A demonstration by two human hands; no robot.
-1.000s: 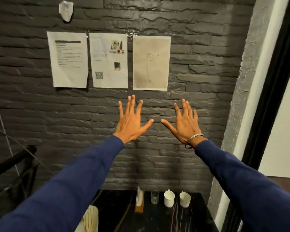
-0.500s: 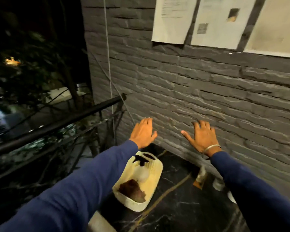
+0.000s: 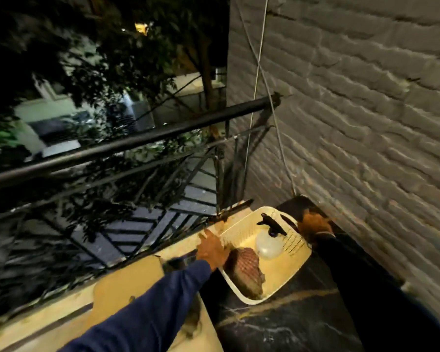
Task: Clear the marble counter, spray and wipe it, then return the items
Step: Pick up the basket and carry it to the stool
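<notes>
Lower centre, the left hand (image 3: pixel 212 251) and right hand (image 3: pixel 314 226) meet opposite rims, the best hold, of the cream perforated plastic basket (image 3: pixel 294 243), probably light and stiff; blur hides their clasp.

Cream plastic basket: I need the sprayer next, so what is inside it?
A clear spray bottle with a black trigger and a crumpled brown cloth; anything under the cloth is covered.
</notes>
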